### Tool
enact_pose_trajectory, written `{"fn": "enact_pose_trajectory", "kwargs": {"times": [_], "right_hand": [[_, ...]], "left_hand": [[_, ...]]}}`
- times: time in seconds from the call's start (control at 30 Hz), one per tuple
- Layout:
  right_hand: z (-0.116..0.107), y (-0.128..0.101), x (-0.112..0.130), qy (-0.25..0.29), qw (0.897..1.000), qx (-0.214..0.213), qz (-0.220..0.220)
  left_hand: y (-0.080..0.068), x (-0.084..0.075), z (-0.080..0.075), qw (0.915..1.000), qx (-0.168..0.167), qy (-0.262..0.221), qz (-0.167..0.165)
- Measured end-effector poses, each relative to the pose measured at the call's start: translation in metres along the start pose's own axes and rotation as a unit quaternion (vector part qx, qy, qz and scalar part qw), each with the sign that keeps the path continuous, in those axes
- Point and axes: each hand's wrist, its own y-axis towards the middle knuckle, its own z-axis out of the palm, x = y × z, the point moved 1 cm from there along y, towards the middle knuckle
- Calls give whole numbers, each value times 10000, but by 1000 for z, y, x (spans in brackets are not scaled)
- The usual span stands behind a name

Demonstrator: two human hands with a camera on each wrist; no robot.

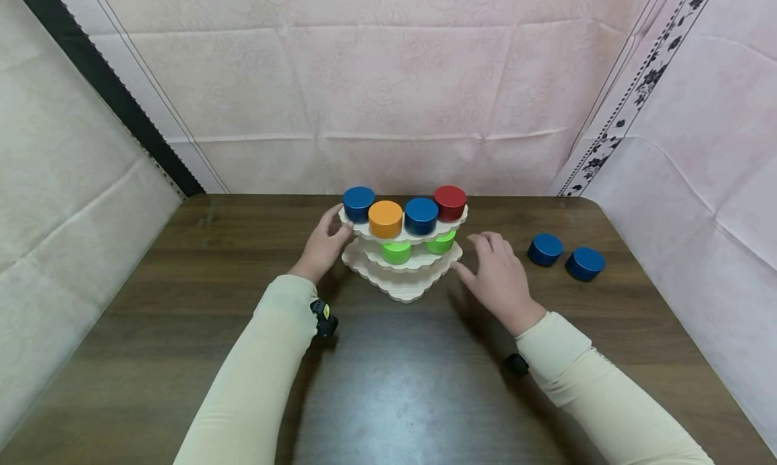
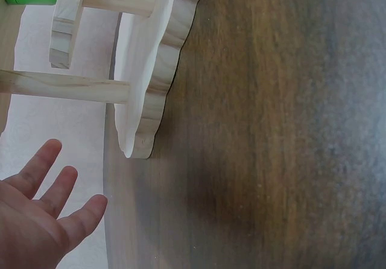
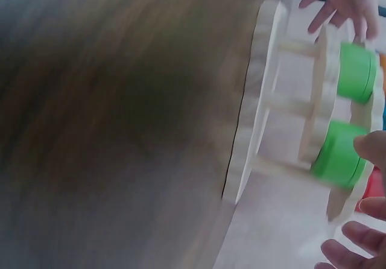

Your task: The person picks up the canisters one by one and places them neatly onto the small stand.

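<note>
A three-tier wooden stand (image 1: 403,286) with scalloped edges rests on the table. On its top tier sit an orange round lid-like piece (image 1: 385,219), two blue ones (image 1: 421,216) and a red one (image 1: 450,204). Two bright green pieces (image 3: 339,154) are on the middle tier, partly under the top one. My left hand (image 1: 322,247) pinches the left corner of the top tier between thumb and forefinger; its other fingers (image 2: 84,215) spread loosely. To the stand's right my right hand (image 1: 498,279) is held with relaxed, parted fingers, holding nothing.
Two more blue round pieces, a nearer one (image 1: 585,264) and a farther one (image 1: 545,249), lie on the brown wooden table (image 1: 376,391) right of my right hand. Pale cloth (image 1: 388,94) hangs behind the table and along both sides.
</note>
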Motion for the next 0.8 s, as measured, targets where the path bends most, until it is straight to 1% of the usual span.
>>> {"fn": "enact_pose_trajectory", "kwargs": {"times": [0.33,0.5,0.63,0.8], "right_hand": [[-13,5,-39,-410,9991,-89,105],[-17,6,-60,-590,9979,-128,232],[-20,5,-75,-640,9972,-41,393],[-25,3,-95,-508,9970,50,585]], "left_hand": [[0,-1,0,10000,27,24,-59],[0,0,0,10000,24,51,-47],[0,0,-1,10000,12,58,-53],[-1,-2,0,9999,20,71,-73]]}}
